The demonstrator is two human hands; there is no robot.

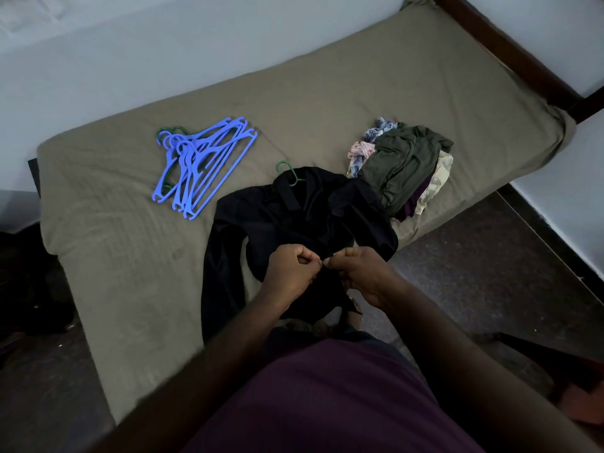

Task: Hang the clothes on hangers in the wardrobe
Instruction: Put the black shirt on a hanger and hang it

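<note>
Black garment (294, 217): lies spread on the near-right part of the bed, collar toward the far side, lower part draped over the near edge toward the person. Green hanger (289, 172) inside it, only the hook and a bit of neck sticking out of the collar, rest hidden under fabric. Left hand (289, 273) over the garment's near middle, fingers curled, thumb and forefinger pinching black fabric. Right hand (364, 276) just beside it, fingers likewise curled, pinching the same fabric from the right; fingertips of the two hands nearly touching. Exactly what sits between the fingertips: too dark to tell. Blue hangers (202, 165) in a loose pile on the bed, left and far of the garment, apart from it, hooks pointing left. Second green hanger (172, 129) partly visible under that pile, hook at the far left. Clothes pile (405, 165) right and far of the garment, touching its right edge: olive-green piece on top, floral and pale printed pieces underneath, something purple at the near side. Bed (124, 256) covered with an olive-brown sheet, dark wooden frame (510, 50) along the far right. Pale wall (130, 44) behind. Dark floor (474, 273) to the right. Purple shirt (327, 403) of the person at the near edge.
</note>
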